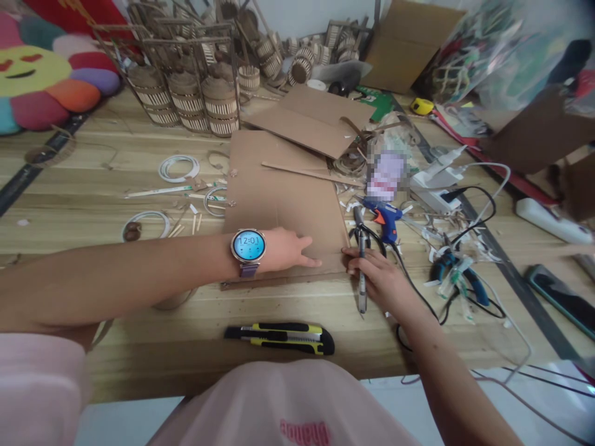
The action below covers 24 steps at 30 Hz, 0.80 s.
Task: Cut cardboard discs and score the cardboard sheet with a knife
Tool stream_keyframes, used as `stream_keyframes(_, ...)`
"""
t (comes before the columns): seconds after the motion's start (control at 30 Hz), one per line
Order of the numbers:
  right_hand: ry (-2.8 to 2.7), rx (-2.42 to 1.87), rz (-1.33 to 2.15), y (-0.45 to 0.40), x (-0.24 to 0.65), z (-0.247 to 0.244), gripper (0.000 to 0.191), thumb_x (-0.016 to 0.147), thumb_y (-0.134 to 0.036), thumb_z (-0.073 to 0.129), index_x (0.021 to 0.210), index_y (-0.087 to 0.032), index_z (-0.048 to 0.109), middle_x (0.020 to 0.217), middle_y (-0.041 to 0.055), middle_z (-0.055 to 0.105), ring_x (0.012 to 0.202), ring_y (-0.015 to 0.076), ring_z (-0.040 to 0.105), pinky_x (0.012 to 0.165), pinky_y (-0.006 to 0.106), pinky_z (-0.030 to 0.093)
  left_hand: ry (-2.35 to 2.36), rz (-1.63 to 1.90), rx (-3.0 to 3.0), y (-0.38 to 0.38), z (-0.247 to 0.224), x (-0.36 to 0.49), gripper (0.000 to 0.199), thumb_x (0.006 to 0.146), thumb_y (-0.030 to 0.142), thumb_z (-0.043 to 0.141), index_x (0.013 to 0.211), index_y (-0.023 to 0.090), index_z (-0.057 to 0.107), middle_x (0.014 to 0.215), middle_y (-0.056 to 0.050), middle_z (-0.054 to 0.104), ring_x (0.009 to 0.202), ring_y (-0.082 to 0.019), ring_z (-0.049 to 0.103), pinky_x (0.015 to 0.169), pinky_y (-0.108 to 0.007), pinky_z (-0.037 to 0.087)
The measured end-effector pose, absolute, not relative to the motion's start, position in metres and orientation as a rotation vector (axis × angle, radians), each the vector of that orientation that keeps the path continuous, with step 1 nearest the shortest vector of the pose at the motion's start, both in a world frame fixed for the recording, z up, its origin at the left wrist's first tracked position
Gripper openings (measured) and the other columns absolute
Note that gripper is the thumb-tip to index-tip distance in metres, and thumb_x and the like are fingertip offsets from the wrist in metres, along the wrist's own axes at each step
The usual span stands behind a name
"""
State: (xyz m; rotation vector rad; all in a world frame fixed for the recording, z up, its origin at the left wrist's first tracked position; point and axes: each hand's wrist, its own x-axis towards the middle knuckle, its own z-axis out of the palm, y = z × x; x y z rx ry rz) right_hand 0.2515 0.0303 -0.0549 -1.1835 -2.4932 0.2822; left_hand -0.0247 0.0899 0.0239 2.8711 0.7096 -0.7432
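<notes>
Flat on the table lies a brown cardboard sheet (279,192). My left hand (290,248) rests on its front part with the fingers spread, a round smartwatch (248,246) at the wrist. At the sheet's right edge, my right hand (379,275) is closed around a pen (362,279) that points toward me, and its fingertips touch the cardboard's edge. A yellow and black utility knife (283,337) lies in front of the sheet, near my body. Just beyond my right hand is a blue glue gun (385,217).
Small bamboo baskets in a frame (190,99) stand at the back left. Another cardboard piece (320,118) overlaps the sheet's far end. At right are a power strip (437,186), blue-handled pliers (460,279), cables and scraps. White coils (179,168) lie at left.
</notes>
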Motion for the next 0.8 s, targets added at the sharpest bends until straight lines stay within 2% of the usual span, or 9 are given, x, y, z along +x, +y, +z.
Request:
stream_keyframes(0.13,-2.489,-1.203,0.308,0.030,0.251,-0.056,0.027,0.089,-0.001,0.045,0.090,-0.024,0.060,0.118,0.0121,0.075,0.120,0.0299,0.066,0.092,0.049,0.057,0.701,-0.760,2.877,0.090,0.024,-0.025,0.079,0.092,0.000,0.040,0.152,0.051,0.042,0.126,-0.011,0.061,0.083,-0.023,0.063,0.059,-0.031,0.039)
stream_keyframes(0.23,-2.447,-1.214,0.358,0.030,0.250,-0.054,0.021,0.095,-0.009,0.049,0.094,-0.024,0.062,0.122,0.0120,0.074,0.119,0.0292,0.067,0.093,0.048,0.057,0.719,-0.726,2.866,0.089,0.024,-0.025,0.077,0.092,0.000,0.043,0.151,0.049,0.045,0.125,-0.010,0.062,0.085,-0.022,0.063,0.061,-0.030,0.041)
stream_keyframes(0.37,-2.243,-1.277,0.442,0.021,0.251,-0.050,0.016,0.100,-0.022,0.054,0.111,-0.025,0.065,0.128,0.0107,0.073,0.115,0.0271,0.070,0.092,0.044,0.057,0.693,-0.773,2.874,0.088,0.026,-0.024,0.074,0.095,0.003,0.042,0.154,0.047,0.040,0.132,-0.011,0.060,0.089,-0.023,0.065,0.063,-0.030,0.041)
stream_keyframes(0.5,-1.903,-1.379,0.426,0.000,0.243,-0.047,0.026,0.105,-0.035,0.046,0.122,-0.026,0.064,0.095,0.0049,0.079,0.093,0.0240,0.074,0.083,0.039,0.057,0.625,-0.825,2.928,0.090,0.029,-0.024,0.072,0.098,0.006,0.040,0.156,0.047,0.036,0.139,-0.010,0.058,0.096,-0.024,0.065,0.065,-0.031,0.043)
stream_keyframes(0.57,-1.856,-1.328,0.484,-0.012,0.230,-0.044,0.029,0.107,-0.038,0.043,0.119,-0.026,0.066,0.084,0.0028,0.075,0.081,0.0214,0.072,0.076,0.035,0.057,0.615,-0.829,2.948,0.090,0.029,-0.023,0.070,0.099,0.008,0.040,0.156,0.047,0.035,0.141,-0.009,0.057,0.098,-0.024,0.066,0.066,-0.031,0.044)
stream_keyframes(0.63,-1.859,-1.284,0.592,-0.021,0.211,-0.042,0.026,0.105,-0.036,0.047,0.110,-0.026,0.070,0.085,0.0028,0.075,0.075,0.0186,0.071,0.068,0.030,0.055,0.611,-0.817,2.961,0.090,0.028,-0.023,0.068,0.099,0.008,0.041,0.156,0.047,0.037,0.142,-0.008,0.058,0.100,-0.024,0.066,0.066,-0.032,0.045)
stream_keyframes(0.73,-1.836,-1.294,0.691,-0.027,0.180,-0.041,0.018,0.101,-0.027,0.054,0.097,-0.025,0.072,0.086,0.0025,0.076,0.079,0.0179,0.071,0.071,0.028,0.056,0.595,-0.767,2.974,0.091,0.025,-0.024,0.065,0.099,0.011,0.044,0.155,0.045,0.039,0.147,-0.007,0.056,0.104,-0.025,0.066,0.067,-0.032,0.046)
stream_keyframes(0.8,-1.823,-1.279,0.712,-0.027,0.163,-0.042,0.016,0.098,-0.022,0.056,0.092,-0.025,0.070,0.088,0.0026,0.076,0.085,0.0189,0.072,0.077,0.029,0.057,0.580,-0.728,2.981,0.091,0.023,-0.024,0.063,0.099,0.012,0.045,0.153,0.044,0.041,0.157,-0.004,0.050,0.109,-0.025,0.065,0.068,-0.032,0.046)
